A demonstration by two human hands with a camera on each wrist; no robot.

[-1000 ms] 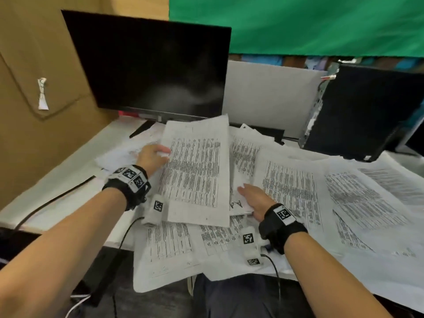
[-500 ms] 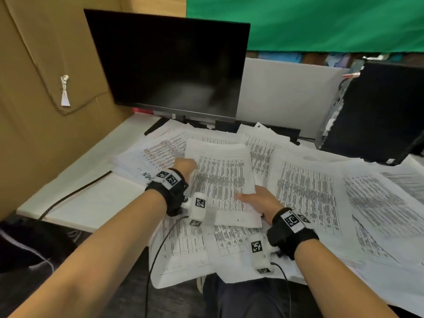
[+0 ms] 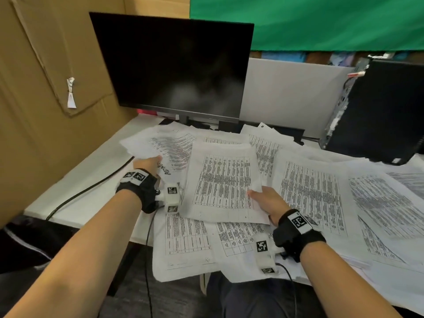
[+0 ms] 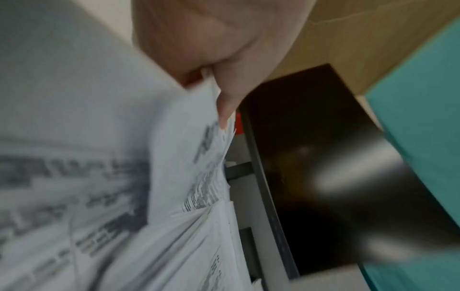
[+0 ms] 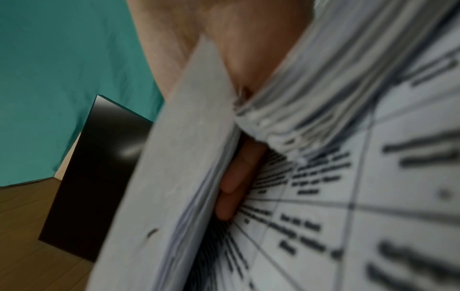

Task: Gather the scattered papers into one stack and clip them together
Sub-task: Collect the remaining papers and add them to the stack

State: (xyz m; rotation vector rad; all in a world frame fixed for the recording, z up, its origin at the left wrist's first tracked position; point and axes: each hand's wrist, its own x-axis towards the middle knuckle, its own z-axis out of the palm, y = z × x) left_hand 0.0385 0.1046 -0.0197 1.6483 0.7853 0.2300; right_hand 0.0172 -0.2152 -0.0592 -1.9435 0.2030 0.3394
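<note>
My right hand (image 3: 267,201) pinches the gathered sheets (image 3: 223,182); my left hand (image 3: 149,162) pinches another sheaf (image 3: 165,145). Risk: loose, unaligned sheets may slide out.

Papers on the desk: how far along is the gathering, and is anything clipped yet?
Early stage. Done: a partial stack is already gathered. In hand: the right hand grips that stack's edge, and the left hand pinches a second bundle at the left. Left: many loose sheets cover the desk, and no clip is visible.
</note>
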